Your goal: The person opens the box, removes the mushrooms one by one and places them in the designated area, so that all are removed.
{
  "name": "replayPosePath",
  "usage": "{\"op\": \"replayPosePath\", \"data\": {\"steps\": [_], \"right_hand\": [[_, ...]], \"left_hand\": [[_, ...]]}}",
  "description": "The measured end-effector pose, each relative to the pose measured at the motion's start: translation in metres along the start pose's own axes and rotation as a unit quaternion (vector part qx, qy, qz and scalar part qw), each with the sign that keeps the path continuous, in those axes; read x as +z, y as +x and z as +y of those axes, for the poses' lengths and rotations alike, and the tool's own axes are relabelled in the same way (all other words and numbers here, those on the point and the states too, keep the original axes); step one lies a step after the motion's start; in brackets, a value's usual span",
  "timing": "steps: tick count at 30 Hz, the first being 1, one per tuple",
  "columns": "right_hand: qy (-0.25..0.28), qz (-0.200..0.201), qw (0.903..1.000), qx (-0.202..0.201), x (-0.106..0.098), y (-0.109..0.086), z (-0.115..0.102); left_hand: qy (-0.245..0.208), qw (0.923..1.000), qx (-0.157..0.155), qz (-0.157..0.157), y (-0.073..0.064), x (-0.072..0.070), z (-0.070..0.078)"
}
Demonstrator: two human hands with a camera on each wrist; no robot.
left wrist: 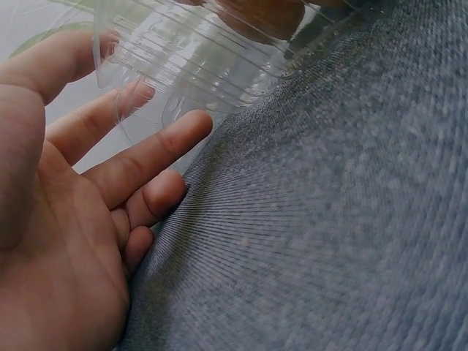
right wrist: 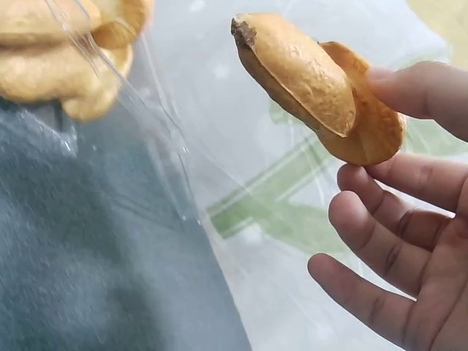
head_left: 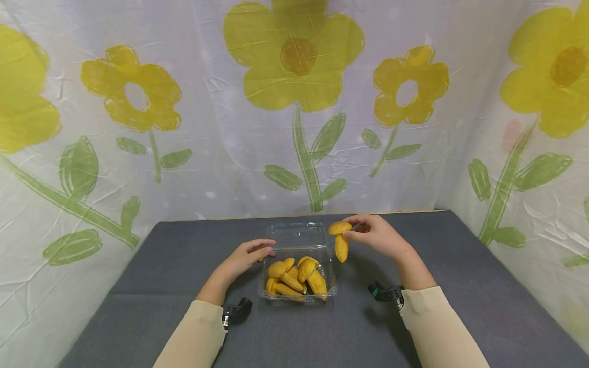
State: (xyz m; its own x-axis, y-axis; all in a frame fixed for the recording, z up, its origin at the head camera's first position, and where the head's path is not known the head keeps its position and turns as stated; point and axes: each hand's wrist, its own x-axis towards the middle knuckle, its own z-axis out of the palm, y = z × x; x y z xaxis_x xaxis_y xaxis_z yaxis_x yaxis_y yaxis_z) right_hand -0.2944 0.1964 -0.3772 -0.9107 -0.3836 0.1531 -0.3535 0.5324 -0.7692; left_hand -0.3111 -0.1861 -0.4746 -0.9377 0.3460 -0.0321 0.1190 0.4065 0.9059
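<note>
A yellow mushroom (head_left: 341, 240) hangs stem down from my right hand (head_left: 378, 236), to the right of a clear plastic box (head_left: 332, 286). In the right wrist view, thumb and index finger pinch this mushroom (right wrist: 300, 77) by its cap, while the other fingers spread loosely below. Several more yellow mushrooms (head_left: 290, 278) lie inside the box, whose lid (head_left: 296, 236) is folded back. At the box's left rear corner is my left hand (head_left: 244, 259). The left wrist view shows its fingers (left wrist: 150, 157) fairly straight, with the fingertips at the clear plastic wall (left wrist: 175, 55).
Dark grey cloth covers the table (head_left: 175, 266). Behind and at both sides hangs a pale curtain (head_left: 221, 168) printed with yellow flowers. A black strap band sits on each wrist, the left band (head_left: 238, 309) and the right band (head_left: 385, 292).
</note>
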Motion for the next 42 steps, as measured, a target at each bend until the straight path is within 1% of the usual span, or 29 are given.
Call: {"op": "replayPosePath", "data": {"steps": [4,8,14,24,31,42], "right_hand": [[-0.004,0.01,0.9999,0.003,-0.008,0.0,0.01],[-0.01,0.019,0.9997,0.015,-0.014,-0.001,0.021],[-0.005,0.015,0.999,0.041,-0.017,0.0,0.034],[0.002,0.008,0.9969,0.078,-0.01,0.001,0.049],[-0.011,-0.001,0.9969,0.078,-0.004,0.004,0.061],[-0.029,-0.015,0.995,0.094,0.007,0.009,0.076]], "left_hand": [[-0.003,1.0,-0.004,0.0,0.0,0.0,0.0],[-0.003,1.0,-0.007,0.0,0.001,0.001,0.0],[-0.006,1.0,-0.005,-0.002,0.001,0.0,-0.002],[-0.004,1.0,-0.008,-0.001,0.001,0.0,-0.001],[-0.005,0.9999,-0.012,0.003,0.001,0.001,0.0],[0.003,1.0,-0.004,0.0,0.002,0.0,-0.002]]}}
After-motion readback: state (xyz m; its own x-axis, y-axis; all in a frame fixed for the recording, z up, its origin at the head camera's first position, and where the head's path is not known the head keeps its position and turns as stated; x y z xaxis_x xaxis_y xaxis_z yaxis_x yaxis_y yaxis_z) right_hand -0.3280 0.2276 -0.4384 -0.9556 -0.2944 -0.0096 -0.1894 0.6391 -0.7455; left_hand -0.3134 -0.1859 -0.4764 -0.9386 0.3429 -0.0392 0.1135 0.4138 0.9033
